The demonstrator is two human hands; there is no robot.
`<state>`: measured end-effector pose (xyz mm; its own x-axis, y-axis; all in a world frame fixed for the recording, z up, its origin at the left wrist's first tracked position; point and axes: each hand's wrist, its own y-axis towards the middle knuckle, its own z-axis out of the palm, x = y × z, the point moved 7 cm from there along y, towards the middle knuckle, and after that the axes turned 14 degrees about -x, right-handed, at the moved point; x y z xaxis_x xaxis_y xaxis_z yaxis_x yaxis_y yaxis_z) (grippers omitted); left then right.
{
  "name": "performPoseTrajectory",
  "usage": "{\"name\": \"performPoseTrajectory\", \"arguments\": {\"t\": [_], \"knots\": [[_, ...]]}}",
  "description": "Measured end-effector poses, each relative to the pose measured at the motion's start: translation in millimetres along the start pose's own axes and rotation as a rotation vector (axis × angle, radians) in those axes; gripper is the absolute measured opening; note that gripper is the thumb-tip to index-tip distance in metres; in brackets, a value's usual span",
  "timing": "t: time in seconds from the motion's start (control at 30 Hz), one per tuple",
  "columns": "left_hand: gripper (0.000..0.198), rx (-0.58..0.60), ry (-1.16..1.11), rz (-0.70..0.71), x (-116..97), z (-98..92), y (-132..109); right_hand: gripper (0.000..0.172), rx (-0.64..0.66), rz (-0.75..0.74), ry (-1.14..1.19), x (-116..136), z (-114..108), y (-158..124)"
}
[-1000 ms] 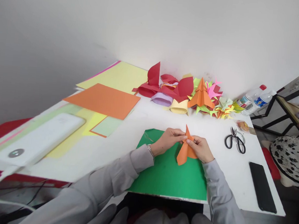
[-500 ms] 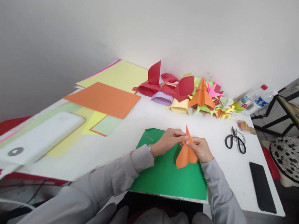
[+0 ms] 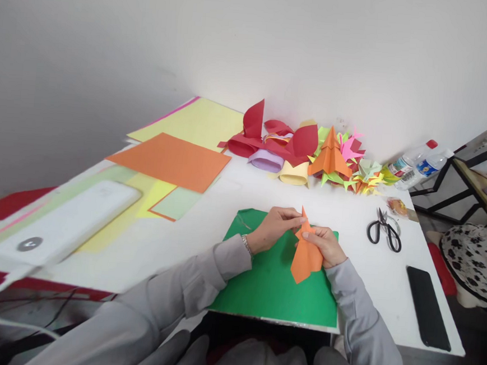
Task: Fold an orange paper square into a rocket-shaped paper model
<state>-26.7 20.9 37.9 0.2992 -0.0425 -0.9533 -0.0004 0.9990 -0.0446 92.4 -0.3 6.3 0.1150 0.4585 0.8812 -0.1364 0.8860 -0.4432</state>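
Observation:
An orange folded paper plane [image 3: 305, 260] is held above the green board [image 3: 256, 290], its narrow tip pointing away from me and its wider end toward me. My left hand [image 3: 274, 229] pinches the paper near the tip from the left, thumb and fingertips together. From the right, my right hand [image 3: 326, 245] grips the middle, with the thumb lying on top and the other fingers underneath, partly hidden. A finished-looking orange paper plane [image 3: 331, 155] stands against the pile of folded paper shapes at the back.
Coloured paper sheets [image 3: 171, 160] and a white power bank [image 3: 76, 214] with a cable lie on the left. Red paper rolls [image 3: 246, 143] stand at the back. Scissors [image 3: 385, 230], a black phone [image 3: 427, 306] and plastic bottles [image 3: 422, 165] are on the right.
The wider end of the paper plane has swung slightly right and down. My left fingers have closed in around the tip, while the right hand keeps its grip.

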Motion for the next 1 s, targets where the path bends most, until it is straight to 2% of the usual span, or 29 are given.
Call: {"name": "performPoseTrajectory", "arguments": {"t": [0.37, 0.7, 1.0], "knots": [[0.019, -0.014, -0.065, -0.055, -1.5, 0.1, -0.9, 0.028, 0.011, 0.016, 0.011, 1.6, 1.0, -0.7], [0.020, -0.054, -0.025, 0.002, -4.8, -4.4, 2.2, 0.028, 0.026, -0.001, -0.026, 0.0, 0.8, -0.7], [0.024, -0.036, 0.011, 0.021, -10.4, -2.9, 1.4, 0.028, 0.025, -0.010, -0.029, 1.7, 0.1, 0.1]]}}
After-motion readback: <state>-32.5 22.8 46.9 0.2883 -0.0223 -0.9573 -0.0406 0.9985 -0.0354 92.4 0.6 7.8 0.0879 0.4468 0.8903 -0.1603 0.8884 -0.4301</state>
